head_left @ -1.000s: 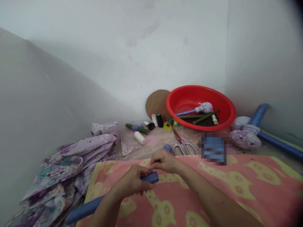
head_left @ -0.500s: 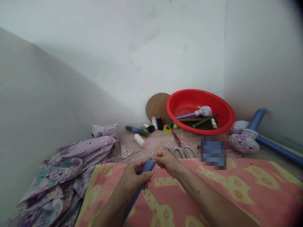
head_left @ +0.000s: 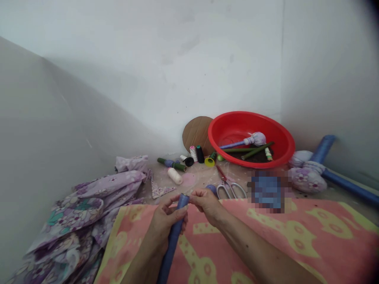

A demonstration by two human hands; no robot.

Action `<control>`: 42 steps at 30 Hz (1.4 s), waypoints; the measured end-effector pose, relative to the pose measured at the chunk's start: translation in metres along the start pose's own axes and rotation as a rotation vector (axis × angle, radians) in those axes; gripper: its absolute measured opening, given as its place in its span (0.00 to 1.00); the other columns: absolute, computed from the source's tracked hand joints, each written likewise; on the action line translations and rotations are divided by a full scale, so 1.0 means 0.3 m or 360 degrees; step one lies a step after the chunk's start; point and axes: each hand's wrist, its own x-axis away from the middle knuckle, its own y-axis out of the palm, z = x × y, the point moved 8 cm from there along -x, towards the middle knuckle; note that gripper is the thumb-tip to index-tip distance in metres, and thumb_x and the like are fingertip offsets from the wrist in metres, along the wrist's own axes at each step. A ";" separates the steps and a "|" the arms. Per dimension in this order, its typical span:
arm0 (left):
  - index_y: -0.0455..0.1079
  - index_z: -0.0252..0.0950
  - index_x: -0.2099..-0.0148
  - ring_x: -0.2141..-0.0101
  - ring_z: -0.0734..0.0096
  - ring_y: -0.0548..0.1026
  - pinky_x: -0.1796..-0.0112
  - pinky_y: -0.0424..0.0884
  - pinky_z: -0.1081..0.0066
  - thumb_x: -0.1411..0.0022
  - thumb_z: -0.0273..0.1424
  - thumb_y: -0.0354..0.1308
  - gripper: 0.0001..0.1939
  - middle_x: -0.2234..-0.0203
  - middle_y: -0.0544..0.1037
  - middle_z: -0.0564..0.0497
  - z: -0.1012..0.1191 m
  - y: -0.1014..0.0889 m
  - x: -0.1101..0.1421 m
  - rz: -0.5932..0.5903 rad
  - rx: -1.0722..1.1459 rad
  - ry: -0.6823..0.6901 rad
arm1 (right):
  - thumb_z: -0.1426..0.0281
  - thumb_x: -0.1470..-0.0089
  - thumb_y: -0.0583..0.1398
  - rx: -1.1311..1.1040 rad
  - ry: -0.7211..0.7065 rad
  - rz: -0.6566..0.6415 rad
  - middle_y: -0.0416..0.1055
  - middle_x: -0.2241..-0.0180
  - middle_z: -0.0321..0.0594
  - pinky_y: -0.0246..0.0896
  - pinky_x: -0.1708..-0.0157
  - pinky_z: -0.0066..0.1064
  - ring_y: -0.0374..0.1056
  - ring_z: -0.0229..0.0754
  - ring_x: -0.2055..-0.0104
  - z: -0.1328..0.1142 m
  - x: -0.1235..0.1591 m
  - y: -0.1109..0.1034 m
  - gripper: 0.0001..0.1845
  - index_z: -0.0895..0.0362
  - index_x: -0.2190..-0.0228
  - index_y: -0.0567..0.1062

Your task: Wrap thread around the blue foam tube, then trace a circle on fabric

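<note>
While the left hand [head_left: 167, 223] grips a glossy blue cloth-wrapped rod [head_left: 171, 244], the right hand [head_left: 207, 204] pinches its tip.

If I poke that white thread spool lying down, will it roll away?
Probably yes: the white thread spool looks round and lies on its side, so a push could roll it. Wound thread is likely light and unlikely to break.

1. A round red plastic basin [head_left: 251, 113] sits in front of a round brown cardboard disc [head_left: 197, 132].
2. Steel-bladed scissors [head_left: 221, 173] lie before the basin.
3. A lilac floral cloth [head_left: 89, 205] lies left of a pink-and-yellow towel [head_left: 272, 240].
4. A slim blue fabric tube [head_left: 171, 244] runs above the towel.
</note>
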 end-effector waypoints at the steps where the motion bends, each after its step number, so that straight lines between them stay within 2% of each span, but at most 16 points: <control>1: 0.59 0.34 0.55 0.86 0.75 0.66 0.85 0.60 0.76 0.58 0.34 0.63 0.27 0.85 0.71 0.54 -0.002 -0.002 0.001 0.0009 0.0016 0.0004 | 0.60 0.69 0.63 0.0005 0.0010 0.0000 0.51 0.91 0.26 0.31 0.85 0.25 0.41 0.27 0.87 0.001 0.001 0.003 0.17 0.59 0.87 0.65; 5: 0.60 0.34 0.55 0.86 0.77 0.66 0.84 0.59 0.77 0.57 0.34 0.62 0.26 0.84 0.71 0.53 -0.015 -0.006 0.004 -0.0030 0.0116 -0.0037 | 0.59 0.70 0.64 0.0036 0.0045 0.0010 0.51 0.91 0.26 0.31 0.85 0.25 0.41 0.27 0.86 0.011 0.004 0.008 0.19 0.59 0.87 0.64; 9: 0.61 0.33 0.55 0.85 0.79 0.66 0.83 0.58 0.78 0.57 0.34 0.62 0.25 0.83 0.71 0.54 -0.023 -0.011 0.001 -0.0085 0.0143 -0.0076 | 0.58 0.67 0.63 0.0121 0.0016 -0.0021 0.51 0.89 0.26 0.33 0.84 0.24 0.42 0.27 0.85 0.023 0.001 0.011 0.18 0.59 0.86 0.65; 13: 0.62 0.33 0.56 0.85 0.79 0.66 0.83 0.59 0.78 0.55 0.34 0.61 0.23 0.83 0.70 0.54 -0.020 -0.020 -0.004 -0.0096 0.0042 -0.0058 | 0.59 0.63 0.61 0.0271 -0.0167 -0.0077 0.50 0.87 0.28 0.38 0.82 0.24 0.44 0.28 0.83 0.009 -0.002 0.021 0.19 0.59 0.87 0.62; 16: 0.63 0.32 0.56 0.85 0.80 0.65 0.83 0.59 0.79 0.54 0.33 0.60 0.22 0.84 0.69 0.55 -0.010 -0.028 -0.006 -0.0087 -0.0055 -0.0032 | 0.60 0.60 0.59 0.0317 -0.0270 -0.0209 0.51 0.86 0.29 0.42 0.79 0.24 0.47 0.30 0.81 0.004 -0.001 0.043 0.17 0.60 0.86 0.64; 20: 0.63 0.31 0.55 0.85 0.80 0.65 0.82 0.60 0.78 0.53 0.33 0.59 0.22 0.84 0.67 0.57 -0.003 -0.051 -0.010 -0.0028 -0.0237 -0.0009 | 0.64 0.57 0.57 0.0430 -0.0364 -0.0372 0.57 0.84 0.32 0.47 0.77 0.25 0.52 0.32 0.78 0.013 0.001 0.064 0.13 0.60 0.83 0.69; 25: 0.63 0.31 0.55 0.85 0.78 0.66 0.83 0.62 0.77 0.56 0.36 0.59 0.25 0.85 0.68 0.57 -0.014 -0.082 -0.023 0.0091 -0.0499 -0.0002 | 0.67 0.56 0.56 0.0625 -0.0513 -0.0326 0.58 0.85 0.32 0.47 0.79 0.24 0.53 0.33 0.81 0.015 0.007 0.049 0.13 0.59 0.86 0.69; 30: 0.65 0.30 0.55 0.86 0.76 0.66 0.85 0.60 0.77 0.58 0.35 0.58 0.26 0.85 0.68 0.58 -0.004 -0.085 -0.023 0.0218 -0.0721 0.0018 | 0.69 0.56 0.57 0.0733 -0.0675 -0.0286 0.63 0.84 0.35 0.51 0.77 0.25 0.59 0.35 0.78 -0.015 0.021 0.045 0.13 0.59 0.87 0.70; 36: 0.67 0.33 0.56 0.84 0.75 0.66 0.82 0.60 0.76 0.55 0.34 0.56 0.21 0.83 0.69 0.56 0.023 -0.102 -0.013 0.0287 -0.0976 0.0195 | 0.68 0.56 0.57 0.0730 -0.0622 -0.0353 0.61 0.84 0.33 0.50 0.79 0.24 0.56 0.33 0.80 -0.024 0.026 0.055 0.11 0.59 0.84 0.72; 42: 0.70 0.39 0.60 0.77 0.69 0.69 0.76 0.57 0.76 0.53 0.33 0.54 0.15 0.76 0.74 0.52 0.041 -0.101 0.002 0.0311 -0.1541 0.0348 | 0.69 0.56 0.57 0.0783 -0.0653 -0.0368 0.62 0.84 0.33 0.50 0.78 0.24 0.56 0.33 0.79 -0.034 0.029 0.051 0.09 0.60 0.82 0.73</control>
